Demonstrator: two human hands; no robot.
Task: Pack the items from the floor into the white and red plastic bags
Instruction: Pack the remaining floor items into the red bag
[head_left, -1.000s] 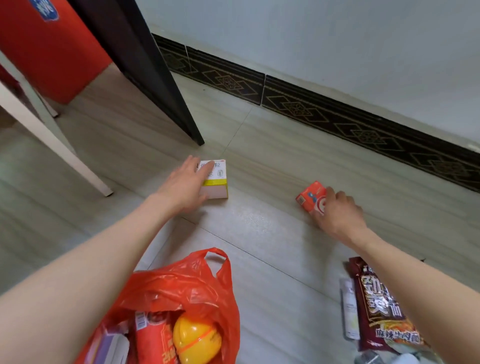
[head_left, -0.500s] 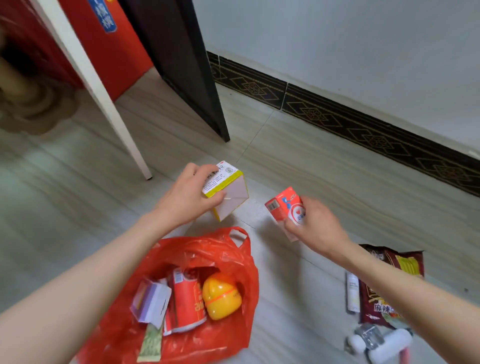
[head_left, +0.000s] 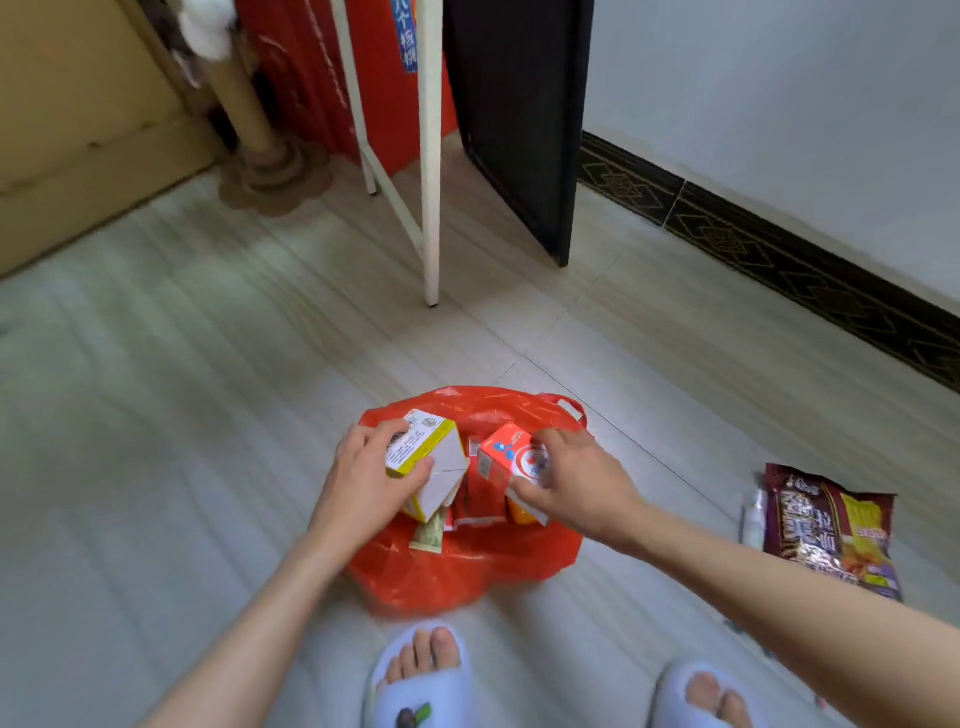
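1. Head view, the hands: the left hand (head_left: 363, 480) has its fingers and thumb curled round a yellow-and-white carton (head_left: 431, 470), tilted on one corner right above the open mouth of the red bag (head_left: 452, 571). The right hand (head_left: 571, 483) grips a small red carton (head_left: 506, 457) from above, also over the bag.
2. Head view, handling: both cartons look like thin cardboard, light and stiff with crisp edges. I'd judge a pinch across opposite faces is enough, though a hard squeeze could dent them.
3. Head view, the bag: crinkly, glossy film, slumped flat on the floor (head_left: 208, 415) with one handle loop lying at its far edge. It will not hold its mouth open by itself. More packets show inside between the two cartons.
4. Head view, what waits: a shiny dark snack packet (head_left: 831, 530) lies on the floor to the right, soft and probably slippery, with a small white bottle (head_left: 754, 519) just beside it.
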